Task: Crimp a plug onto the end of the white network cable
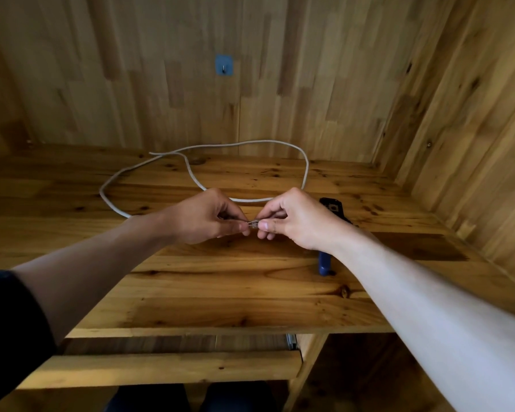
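Over the middle of the table (220, 281), the left hand (208, 217) pinches the end of the white network cable (306, 162) in curled fingers, and the right hand (298, 218) pinches the clear plug (252, 224) against it. The rest of the cable loops toward the table's back edge. A blue-handled crimping tool (332, 208) lies under the right wrist.

Frame center: left hand (211, 217) and right hand (292, 218) pinch clear plug (252, 224) between fingertips, white cable (305, 165) looped on table (220, 278) behind.

wooden desk (250, 292) | blue wall hook (223, 64) on back panel (131, 69) | pull-out shelf (161, 370) below desk
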Action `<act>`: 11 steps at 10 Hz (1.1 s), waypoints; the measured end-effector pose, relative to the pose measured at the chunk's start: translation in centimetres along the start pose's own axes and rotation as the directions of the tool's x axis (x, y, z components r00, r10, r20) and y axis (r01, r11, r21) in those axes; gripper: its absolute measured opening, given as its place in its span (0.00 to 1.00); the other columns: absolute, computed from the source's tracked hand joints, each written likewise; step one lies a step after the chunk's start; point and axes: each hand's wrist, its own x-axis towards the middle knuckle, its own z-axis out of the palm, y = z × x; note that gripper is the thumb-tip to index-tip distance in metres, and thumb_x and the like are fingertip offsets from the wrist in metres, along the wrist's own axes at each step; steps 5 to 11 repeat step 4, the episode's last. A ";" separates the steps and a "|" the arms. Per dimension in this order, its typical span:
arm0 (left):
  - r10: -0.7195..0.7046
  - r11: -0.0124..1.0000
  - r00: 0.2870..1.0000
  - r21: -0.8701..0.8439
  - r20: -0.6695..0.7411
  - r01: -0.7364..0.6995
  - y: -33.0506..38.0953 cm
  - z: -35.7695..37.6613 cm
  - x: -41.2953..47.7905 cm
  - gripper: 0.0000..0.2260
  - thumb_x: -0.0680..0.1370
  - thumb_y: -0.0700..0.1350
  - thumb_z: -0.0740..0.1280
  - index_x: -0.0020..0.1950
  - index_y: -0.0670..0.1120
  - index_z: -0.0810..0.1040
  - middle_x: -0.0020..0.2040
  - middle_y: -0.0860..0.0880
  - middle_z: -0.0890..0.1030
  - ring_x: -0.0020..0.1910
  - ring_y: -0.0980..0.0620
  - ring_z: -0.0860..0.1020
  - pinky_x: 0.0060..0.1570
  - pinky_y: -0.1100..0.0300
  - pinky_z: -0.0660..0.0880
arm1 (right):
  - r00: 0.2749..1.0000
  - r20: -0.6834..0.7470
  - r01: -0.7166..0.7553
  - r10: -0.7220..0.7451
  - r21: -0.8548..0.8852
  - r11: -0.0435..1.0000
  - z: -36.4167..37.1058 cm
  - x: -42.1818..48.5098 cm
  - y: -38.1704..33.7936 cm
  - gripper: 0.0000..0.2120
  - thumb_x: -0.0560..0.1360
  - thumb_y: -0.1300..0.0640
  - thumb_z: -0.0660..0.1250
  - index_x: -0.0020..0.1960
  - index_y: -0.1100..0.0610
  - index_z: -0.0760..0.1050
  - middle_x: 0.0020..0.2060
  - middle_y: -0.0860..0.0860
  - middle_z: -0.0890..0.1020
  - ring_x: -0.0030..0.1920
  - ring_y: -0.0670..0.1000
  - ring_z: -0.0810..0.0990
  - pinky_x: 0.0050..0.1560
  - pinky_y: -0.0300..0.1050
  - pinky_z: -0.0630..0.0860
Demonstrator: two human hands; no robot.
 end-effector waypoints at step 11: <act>-0.099 0.995 0.988 0.007 -0.116 0.101 0.2 0.0 -0.1 0.16 0.78 0.54 0.64 0.45 0.43 0.83 0.37 0.45 0.82 0.36 0.55 0.75 0.40 0.55 0.72 | 0.995 -0.091 -0.042 0.036 -0.056 0.998 -0.6 0.1 -0.1 0.17 0.77 0.52 0.68 0.66 0.50 0.76 0.53 0.50 0.82 0.54 0.47 0.80 0.59 0.47 0.76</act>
